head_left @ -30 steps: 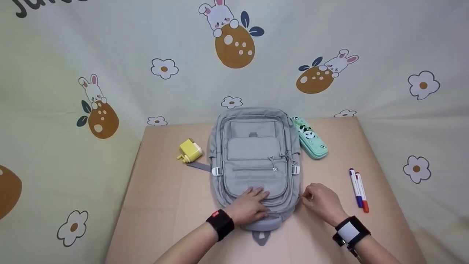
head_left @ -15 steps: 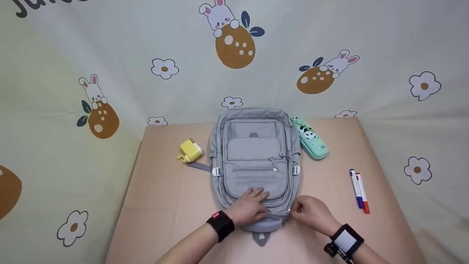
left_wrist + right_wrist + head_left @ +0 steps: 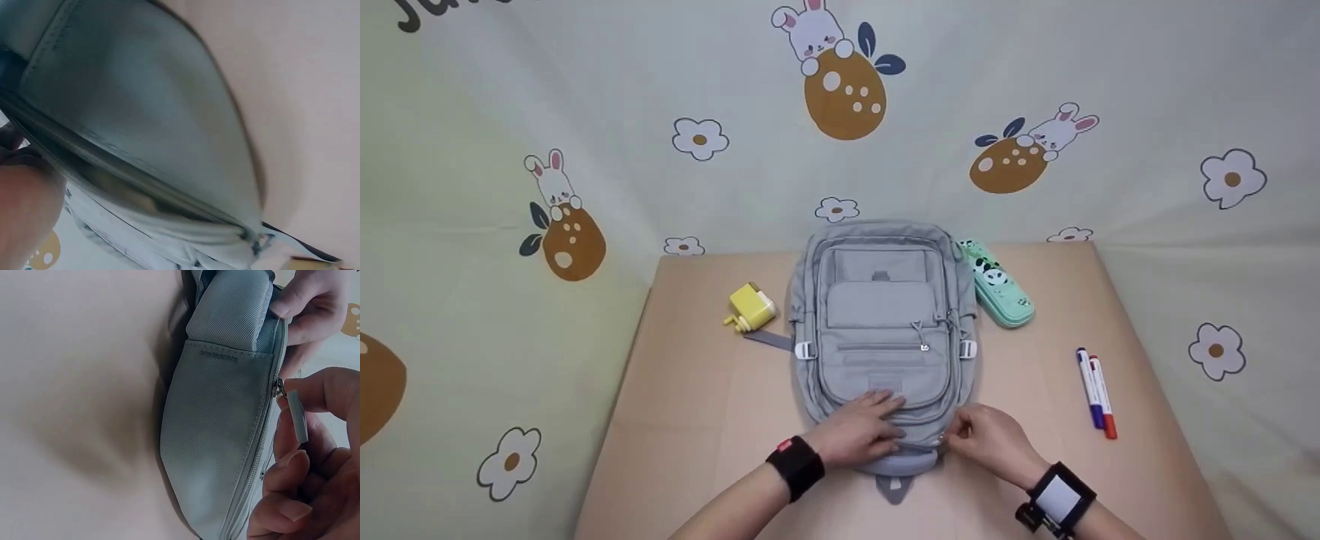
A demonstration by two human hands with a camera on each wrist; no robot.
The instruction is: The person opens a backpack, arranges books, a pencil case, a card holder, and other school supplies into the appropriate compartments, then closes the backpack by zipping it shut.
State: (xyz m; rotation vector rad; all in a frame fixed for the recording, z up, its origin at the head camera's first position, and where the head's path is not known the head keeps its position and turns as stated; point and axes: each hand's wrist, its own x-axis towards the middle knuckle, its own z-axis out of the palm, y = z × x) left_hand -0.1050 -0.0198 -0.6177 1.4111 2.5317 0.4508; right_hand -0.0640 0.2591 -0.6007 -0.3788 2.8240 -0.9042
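Note:
A grey backpack [image 3: 885,300] lies on its back, its carry handle [image 3: 895,487] toward me. My right hand [image 3: 994,442] pinches a zipper pull [image 3: 298,417] between thumb and forefinger at the bag's near right edge. Behind that metal slider [image 3: 278,387], the zip teeth run together along the right side. My left hand [image 3: 855,431] rests on the near part of the bag with fingers spread. In the right wrist view, the left thumb [image 3: 284,307] lies at the zip edge. The left wrist view shows the main opening [image 3: 129,188] gaping on the left side.
A yellow crank pencil sharpener [image 3: 751,306] sits left of the bag, near a grey strap [image 3: 769,340]. A mint panda pencil case [image 3: 1001,289] leans close against the bag's right side. Blue and red markers [image 3: 1095,394] lie farther right on the table [image 3: 682,450].
My right hand has drawn the zipper pull along the bag's right edge, toward me and leftward to the handle end. My left hand has shifted slightly toward me and left.

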